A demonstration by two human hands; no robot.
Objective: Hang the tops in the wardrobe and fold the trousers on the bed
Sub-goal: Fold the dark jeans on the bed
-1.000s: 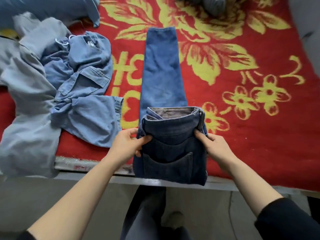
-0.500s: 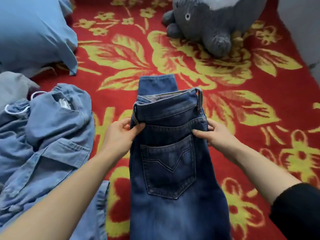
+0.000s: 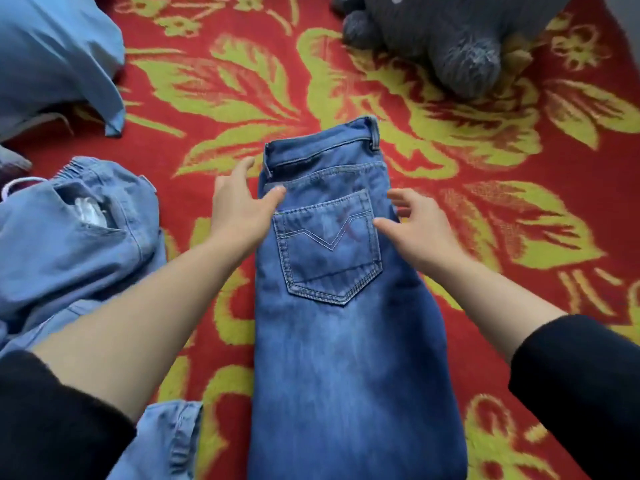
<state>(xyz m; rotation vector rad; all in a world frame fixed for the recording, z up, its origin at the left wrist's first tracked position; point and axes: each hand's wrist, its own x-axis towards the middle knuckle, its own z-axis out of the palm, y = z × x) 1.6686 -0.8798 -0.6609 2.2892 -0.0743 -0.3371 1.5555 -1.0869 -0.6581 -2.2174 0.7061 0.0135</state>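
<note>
I see the folded jeans [image 3: 339, 341] lying flat on the bed [image 3: 502, 161], waistband far. My left grip [image 3: 239, 209], fingers loosely spread, touches their left edge. My right grip [image 3: 415, 226] is spread at their right edge.

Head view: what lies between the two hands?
The jeans, back pocket up, lie between the left hand and right hand, seen in the head view.

Blue jeans [image 3: 346, 341] on red bedspread [image 3: 519, 220] with yellow-green flowers; grey plush toy [image 3: 450, 39].

Jeans [image 3: 339, 341] are folded lengthwise and laid flat on the bed [image 3: 519, 161], back pocket up, waistband at the far end.
</note>
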